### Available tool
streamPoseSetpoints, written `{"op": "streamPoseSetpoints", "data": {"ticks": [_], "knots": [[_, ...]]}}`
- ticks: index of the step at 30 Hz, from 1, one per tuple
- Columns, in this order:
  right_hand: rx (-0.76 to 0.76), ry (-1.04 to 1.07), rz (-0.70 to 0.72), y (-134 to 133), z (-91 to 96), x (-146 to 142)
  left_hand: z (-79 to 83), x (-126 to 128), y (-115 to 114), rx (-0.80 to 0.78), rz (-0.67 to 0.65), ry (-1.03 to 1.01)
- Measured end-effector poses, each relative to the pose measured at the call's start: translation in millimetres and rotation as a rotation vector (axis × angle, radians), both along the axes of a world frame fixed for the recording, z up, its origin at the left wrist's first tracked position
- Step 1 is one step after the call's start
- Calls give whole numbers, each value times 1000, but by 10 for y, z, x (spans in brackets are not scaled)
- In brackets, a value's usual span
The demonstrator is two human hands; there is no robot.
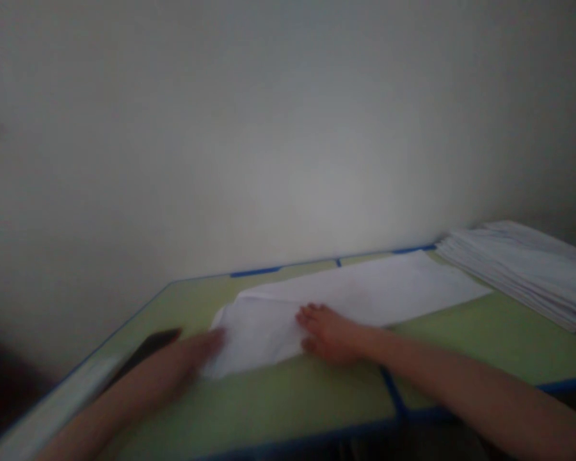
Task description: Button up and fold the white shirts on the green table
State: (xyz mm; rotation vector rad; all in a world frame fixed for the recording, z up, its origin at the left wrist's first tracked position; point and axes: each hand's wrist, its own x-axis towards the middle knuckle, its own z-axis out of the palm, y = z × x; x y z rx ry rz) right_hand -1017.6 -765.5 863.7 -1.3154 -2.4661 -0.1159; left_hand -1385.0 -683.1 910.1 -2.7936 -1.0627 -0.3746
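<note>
A long white sheet [365, 291], folded over at its left end, lies across the green table; whether it is paper or cloth I cannot tell. My right hand [329, 331] rests on the folded part near the front edge of the sheet, palm down with the fingers stretched out flat. At the sheet's left end is my left hand [204, 349], touching or very close to the edge. Motion blur smears its fingers, so its grip is unclear.
A thick stack of white sheets [532, 272] lies at the right end of the green table [278, 416], which has blue edging. Beside my left forearm are a dark flat object [146, 346] and a pale long strip [72, 390]. A plain wall [288, 141] rises behind.
</note>
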Motion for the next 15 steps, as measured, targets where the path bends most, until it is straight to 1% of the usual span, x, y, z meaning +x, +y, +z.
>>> {"op": "streamPoseSetpoints", "data": {"ticks": [2,3,5,7,9,11,13,15], "knots": [[-44,25,-72,84,-9,434,89,196,8,-1,-107,51],[-49,41,-108,104,-18,676,146,354,1,4,-166,60],[-29,97,-190,92,-47,1183,274,780,-31,16,-273,59],[6,163,-311,2,-86,1695,399,1302,-61,19,-367,104],[63,184,-492,-159,-124,2184,501,1852,-49,19,-458,150],[106,174,-712,-373,-153,2628,576,2386,27,20,-532,185],[106,172,-946,-607,-173,3007,637,2898,154,24,-564,214],[76,174,-1145,-824,-182,3306,697,3403,295,24,-574,230]]}}
